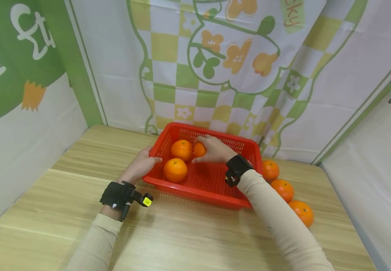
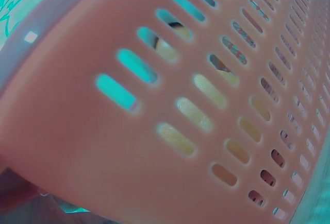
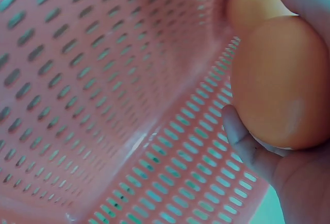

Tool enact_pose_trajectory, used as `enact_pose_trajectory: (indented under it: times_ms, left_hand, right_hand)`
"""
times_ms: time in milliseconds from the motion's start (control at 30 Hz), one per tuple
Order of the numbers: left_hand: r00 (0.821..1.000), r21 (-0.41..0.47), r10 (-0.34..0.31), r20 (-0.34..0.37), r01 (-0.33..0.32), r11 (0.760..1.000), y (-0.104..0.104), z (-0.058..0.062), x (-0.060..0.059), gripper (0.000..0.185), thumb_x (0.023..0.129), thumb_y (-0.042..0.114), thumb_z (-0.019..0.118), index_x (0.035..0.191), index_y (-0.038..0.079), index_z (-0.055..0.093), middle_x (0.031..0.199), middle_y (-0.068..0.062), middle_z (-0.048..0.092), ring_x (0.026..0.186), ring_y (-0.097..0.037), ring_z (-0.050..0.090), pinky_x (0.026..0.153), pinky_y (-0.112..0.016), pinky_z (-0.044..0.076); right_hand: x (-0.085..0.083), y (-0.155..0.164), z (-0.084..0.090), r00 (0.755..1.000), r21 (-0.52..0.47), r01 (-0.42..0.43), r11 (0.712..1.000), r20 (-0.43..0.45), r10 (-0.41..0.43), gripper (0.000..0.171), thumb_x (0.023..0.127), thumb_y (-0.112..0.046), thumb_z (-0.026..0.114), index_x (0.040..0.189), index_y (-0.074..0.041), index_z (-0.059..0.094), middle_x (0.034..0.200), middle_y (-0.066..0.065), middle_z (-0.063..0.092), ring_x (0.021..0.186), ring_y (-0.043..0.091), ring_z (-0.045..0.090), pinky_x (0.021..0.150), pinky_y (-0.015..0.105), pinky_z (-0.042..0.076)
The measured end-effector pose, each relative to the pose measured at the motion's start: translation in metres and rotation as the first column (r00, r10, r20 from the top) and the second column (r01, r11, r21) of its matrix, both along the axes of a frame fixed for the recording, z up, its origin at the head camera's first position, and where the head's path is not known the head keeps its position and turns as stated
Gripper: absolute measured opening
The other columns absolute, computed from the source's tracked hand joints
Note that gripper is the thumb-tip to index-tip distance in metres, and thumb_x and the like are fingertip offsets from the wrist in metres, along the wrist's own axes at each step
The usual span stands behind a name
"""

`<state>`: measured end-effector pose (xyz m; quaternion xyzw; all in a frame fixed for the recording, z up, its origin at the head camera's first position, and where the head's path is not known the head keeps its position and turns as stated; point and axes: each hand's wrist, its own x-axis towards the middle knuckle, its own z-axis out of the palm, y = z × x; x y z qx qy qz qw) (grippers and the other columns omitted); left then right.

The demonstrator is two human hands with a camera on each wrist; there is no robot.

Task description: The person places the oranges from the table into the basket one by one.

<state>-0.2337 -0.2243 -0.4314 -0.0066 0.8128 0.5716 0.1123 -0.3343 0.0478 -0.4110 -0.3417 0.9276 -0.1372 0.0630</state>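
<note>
A red plastic basket (image 1: pixel 212 180) with slotted walls stands on the table. My left hand (image 1: pixel 140 165) grips its left rim, thumb over the edge and fingers along the outside. The basket's perforated wall (image 2: pixel 82 141) fills the left wrist view, which hides that hand's fingers. Inside the basket, my right hand (image 1: pixel 215 149) holds an orange (image 1: pixel 200 149) between thumb and curled fingers. In the right wrist view this orange (image 3: pixel 281 82) sits close over the slotted floor. Two more oranges lie at the basket's left end, one at the back (image 1: pixel 181 149) and one in front (image 1: pixel 175 170).
Three oranges, the middle one (image 1: pixel 282 190) partly behind my right sleeve (image 1: pixel 280 222), lie in a row right of the basket. A patterned curtain (image 1: pixel 215 75) hangs just behind it. Wooden table surface (image 1: pixel 181 241) stretches in front.
</note>
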Motion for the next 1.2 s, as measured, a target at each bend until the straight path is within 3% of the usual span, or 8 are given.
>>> enact_pose_trajectory:
  times_ms: [233, 533, 1200]
  left_hand:
    - [1.000, -0.008, -0.001, -0.006, 0.001, 1.000, 0.000, -0.001, 0.000, 0.058, 0.104, 0.014, 0.050, 0.158, 0.000, 0.033, 0.152, -0.027, 0.053, 0.124, -0.041, 0.065, 0.106, -0.057, 0.057]
    - [1.000, -0.005, 0.004, 0.005, -0.004, 1.000, 0.001, -0.003, 0.001, 0.057, 0.103, 0.013, 0.050, 0.157, 0.000, 0.034, 0.150, -0.027, 0.054, 0.120, -0.040, 0.067, 0.104, -0.054, 0.059]
    - [1.000, 0.000, -0.006, 0.001, 0.006, 1.000, -0.001, -0.002, -0.001, 0.056, 0.104, 0.015, 0.049, 0.155, -0.002, 0.035, 0.149, -0.027, 0.055, 0.121, -0.039, 0.067, 0.103, -0.054, 0.059]
  right_hand:
    - [-0.001, -0.004, -0.011, 1.000, 0.072, -0.013, 0.997, 0.020, 0.012, 0.072, 0.084, -0.045, 0.086, 0.141, -0.012, 0.058, 0.141, 0.017, 0.061, 0.125, 0.035, 0.061, 0.107, 0.051, 0.053]
    - [-0.004, -0.004, -0.021, 1.000, 0.174, 0.007, 0.985, 0.008, -0.008, 0.081, 0.084, -0.055, 0.084, 0.146, -0.012, 0.054, 0.145, 0.019, 0.058, 0.128, 0.036, 0.061, 0.112, 0.053, 0.051]
    - [-0.003, -0.005, -0.018, 0.999, 0.147, -0.011, 0.989, -0.045, 0.018, 0.085, 0.082, -0.056, 0.085, 0.146, -0.009, 0.054, 0.145, 0.020, 0.054, 0.123, 0.034, 0.063, 0.109, 0.048, 0.054]
